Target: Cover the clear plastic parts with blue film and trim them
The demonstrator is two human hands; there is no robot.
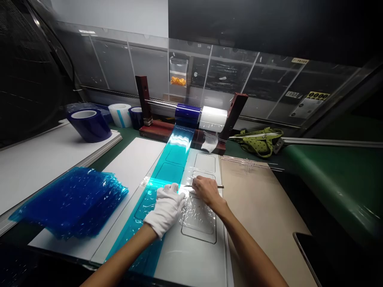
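Note:
My left hand (166, 209), in a white glove, rests with curled fingers on a strip of translucent blue film (170, 169); whatever lies under its fingertips is hidden. Beside it, my bare right hand (206, 190) is closed round a slim pen-like tool (220, 186), whose thin end points left toward the glove. The film runs down from a dark blue roll (187, 113) across a pale board (191, 257) marked with dark rounded rectangles. Under my right hand, a clear crinkled film (199, 217) lies over one of these outlines.
Left of the board lies a stack of blue film sheets (74, 203). A white roll (213, 118) shares the red-brown stand (158, 132) with the blue one. Loose rolls (91, 126) stand at the back left. A green dotted pouch (260, 142) and brown board (254, 199) lie right.

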